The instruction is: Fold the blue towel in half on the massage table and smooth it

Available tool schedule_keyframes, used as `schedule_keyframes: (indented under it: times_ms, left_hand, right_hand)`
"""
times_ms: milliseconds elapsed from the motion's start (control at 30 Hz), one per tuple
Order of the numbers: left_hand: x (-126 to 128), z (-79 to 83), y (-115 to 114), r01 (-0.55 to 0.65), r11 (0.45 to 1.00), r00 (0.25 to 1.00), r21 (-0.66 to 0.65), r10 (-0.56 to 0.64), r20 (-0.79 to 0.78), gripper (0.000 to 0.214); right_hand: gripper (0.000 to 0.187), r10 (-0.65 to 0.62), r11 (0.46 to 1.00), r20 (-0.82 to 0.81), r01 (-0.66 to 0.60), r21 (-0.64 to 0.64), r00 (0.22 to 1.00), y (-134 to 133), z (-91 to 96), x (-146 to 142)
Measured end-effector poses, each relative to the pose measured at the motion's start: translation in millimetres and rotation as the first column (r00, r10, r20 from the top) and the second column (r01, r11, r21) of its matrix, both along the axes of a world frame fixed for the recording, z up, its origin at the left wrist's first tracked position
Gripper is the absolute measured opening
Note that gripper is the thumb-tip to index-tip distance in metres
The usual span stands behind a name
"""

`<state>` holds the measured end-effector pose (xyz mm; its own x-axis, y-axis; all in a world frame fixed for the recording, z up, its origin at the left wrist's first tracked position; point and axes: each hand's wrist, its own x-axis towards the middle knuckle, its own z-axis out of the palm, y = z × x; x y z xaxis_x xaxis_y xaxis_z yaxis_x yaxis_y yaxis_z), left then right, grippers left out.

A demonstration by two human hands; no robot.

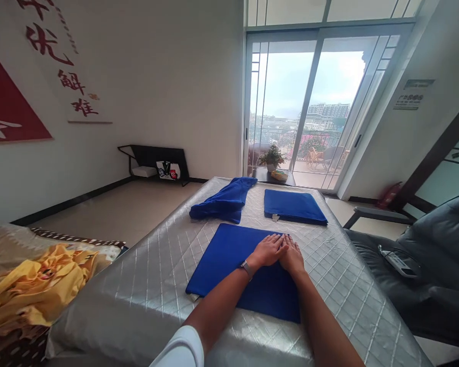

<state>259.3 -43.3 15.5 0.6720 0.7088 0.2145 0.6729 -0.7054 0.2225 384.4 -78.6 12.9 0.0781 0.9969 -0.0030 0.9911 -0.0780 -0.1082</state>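
A flat blue folded cloth (pixel 222 265) lies in front of me on the bed-like surface with a silvery quilted cover (pixel 164 265). My left hand (pixel 268 251), with a watch on its wrist, rests flat on the cloth's right far part, fingers stretched out. Beside it, my right hand (pixel 291 254) lies flat along the cloth's right edge. The fingertips of both hands meet. Farther back are a second folded blue cloth (pixel 295 205) with a small white tag and a loosely crumpled blue cloth (pixel 224 203).
Yellow cloth (pixel 49 280) is heaped at the left. A dark armchair (pixel 390 275) with a white power strip (pixel 398 262) stands at the right. Beyond the far edge, a small table (pixel 262 176) holds a potted plant (pixel 271 157) before the glass sliding door (pixel 283 92).
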Motion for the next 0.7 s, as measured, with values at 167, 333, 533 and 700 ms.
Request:
schedule_keyframes:
  times_ms: [167, 333, 533, 700]
  left_hand:
    - [-39, -9.6, 11, -0.088, 0.995, 0.996, -0.049, 0.086, -0.034, 0.07]
    - [-125, -6.7, 30, -0.33, 0.938, 0.943, -0.107, 0.321, -0.087, 0.08]
    - [-197, -14.5, 42, -0.518, 0.847, 0.855, -0.119, 0.509, -0.093, 0.081]
    - [-199, -17.2, 42, -0.517, 0.847, 0.856, -0.125, 0.514, -0.056, 0.081]
  right_hand:
    - [0.065, -0.027, 1.0, -0.043, 0.027, 0.009, 0.999, 2, 2.3, -2]
    - [0.066, -0.053, 0.998, -0.08, 0.051, -0.026, 0.995, 2, 5.1, -4]
    - [0.066, -0.057, 0.998, -0.039, 0.056, -0.026, 0.998, 3, 5.1, -3]
    - [0.067, -0.06, 0.997, -0.002, 0.06, -0.037, 0.998, 5, 5.4, -3]
